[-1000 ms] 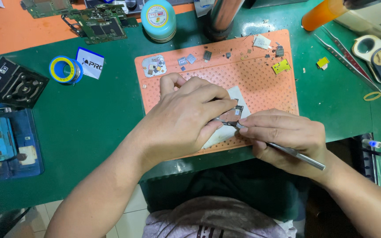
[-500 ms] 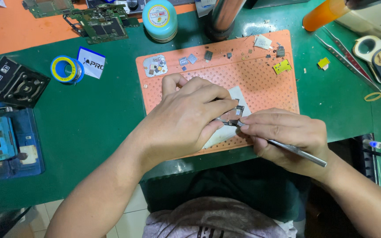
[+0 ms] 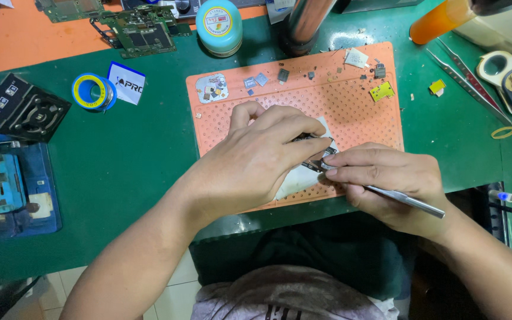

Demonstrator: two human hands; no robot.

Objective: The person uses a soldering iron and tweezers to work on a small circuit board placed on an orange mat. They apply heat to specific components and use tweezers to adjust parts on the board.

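A: What fills the frame?

B: A green bench (image 3: 149,160), then an orange mat (image 3: 351,112) at upper centre. On it, mid-frame, lies a pale sheet (image 3: 297,181).

A: And the hands?

B: The left hand (image 3: 262,157) presses down, fingertips pinching a small dark part (image 3: 318,155) on that sheet. The right hand (image 3: 386,181) pinches a metal tool (image 3: 407,201), tip at the part.

A: How far along?

B: I'd judge midway: chips (image 3: 268,79) lie loose along the mat's top edge, and the part is mostly hidden and under the tool.
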